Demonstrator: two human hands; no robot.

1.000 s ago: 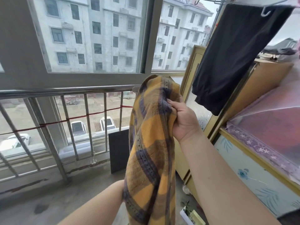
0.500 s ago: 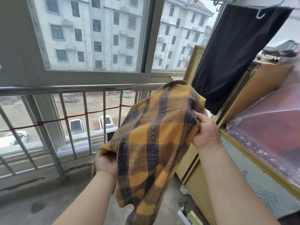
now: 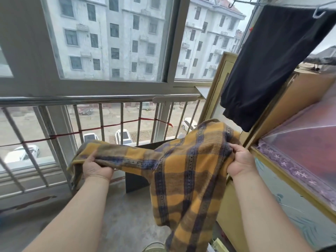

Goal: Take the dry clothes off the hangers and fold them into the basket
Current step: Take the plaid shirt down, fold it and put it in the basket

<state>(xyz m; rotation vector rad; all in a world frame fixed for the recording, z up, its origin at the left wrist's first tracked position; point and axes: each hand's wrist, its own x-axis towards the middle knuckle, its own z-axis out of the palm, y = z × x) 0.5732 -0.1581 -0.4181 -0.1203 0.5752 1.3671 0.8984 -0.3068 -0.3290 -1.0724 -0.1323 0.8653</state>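
Folding step, by the look of it: left hand point(image 3: 97, 165) grips one end of the yellow checked cloth point(image 3: 185, 171), right hand point(image 3: 240, 160) pinches the other end, cloth held out betw them in front of the railing point(image 3: 91, 99), the rest hanging down on the right. Next move prob needs both ends brought together w/ edges lined up, then into the basket, which isn't in view. Black trousers point(image 3: 263, 66) on a hanger point(image 3: 320, 12) up right, not yet taken down. Cupboard point(image 3: 300, 99) close on the right & dark board point(image 3: 134, 180) below cramp the space
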